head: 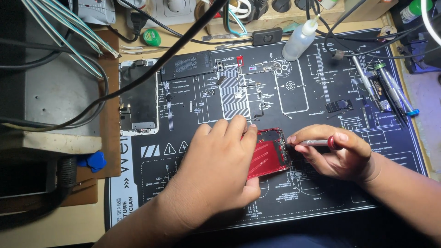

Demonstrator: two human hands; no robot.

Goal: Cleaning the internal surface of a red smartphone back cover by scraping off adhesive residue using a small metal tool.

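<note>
A red phone housing [270,154] lies open on a black repair mat [321,197], near its front middle. My left hand [216,165] lies over the housing's left part and pins it to the mat. My right hand [337,154] holds a small screwdriver [317,143] with a silver shaft and red cap, its tip touching the housing's right edge. Much of the housing is hidden under my left hand.
A detached phone screen [138,98] lies at the mat's left edge, a black battery [187,65] and small parts [239,87] behind. A white squeeze bottle [299,40] stands at the back. Several screwdrivers [388,89] lie at right. Black cables [151,69] hang across the left.
</note>
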